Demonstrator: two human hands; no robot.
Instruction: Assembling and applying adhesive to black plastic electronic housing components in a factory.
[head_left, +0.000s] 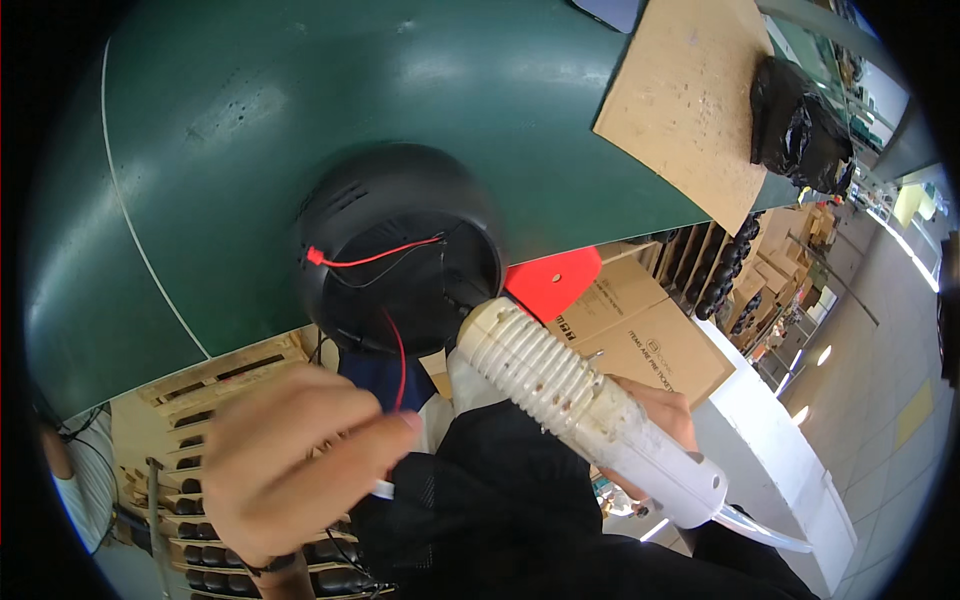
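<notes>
A round, hollow black plastic housing (345, 200) sits at the near edge of the green table, its open side toward me. Inside it, a red wire (385, 255) with a small red connector (316, 256) and a thin dark wire cross the opening. Another red wire (403, 350) comes down from the housing to my left hand (300, 455), which is closed with thumb and forefinger pinched on it. My right hand (660, 410) is wrapped round a white ribbed hot glue gun (590, 405), partly hidden behind it. The gun's dark nozzle points into the housing's lower right rim.
A brown board (690, 100) and a black plastic bag (800, 125) lie at the table's right. Below the edge are a red flat piece (560, 280) and a cardboard box (640, 330). Racks (205, 500) of dark round parts stand lower left, near another person's arm (57, 455).
</notes>
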